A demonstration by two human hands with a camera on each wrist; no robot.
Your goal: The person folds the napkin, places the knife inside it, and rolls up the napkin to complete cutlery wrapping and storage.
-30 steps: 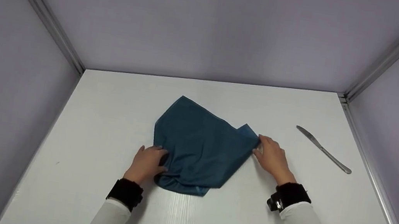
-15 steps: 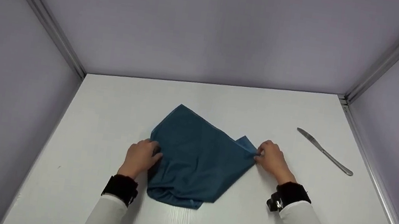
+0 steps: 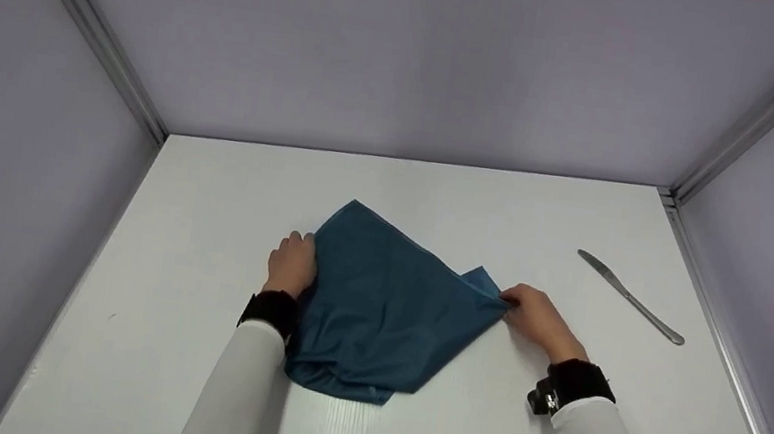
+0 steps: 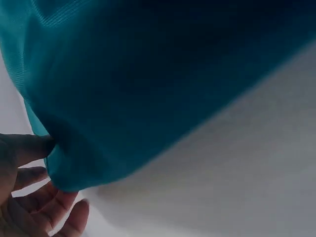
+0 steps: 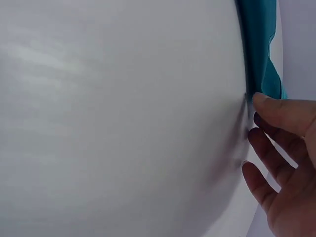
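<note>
left hand [image 3: 292,264] has slid up the blue cloth [image 3: 385,308] from its near corner to the far-left edge, thumb and fingers pinching it. right hand [image 3: 538,319] stays pinching the right corner. cloth sits mid-tabletop [image 3: 479,427], knife [image 3: 630,297] well right of it. reads as a regrip.
</note>
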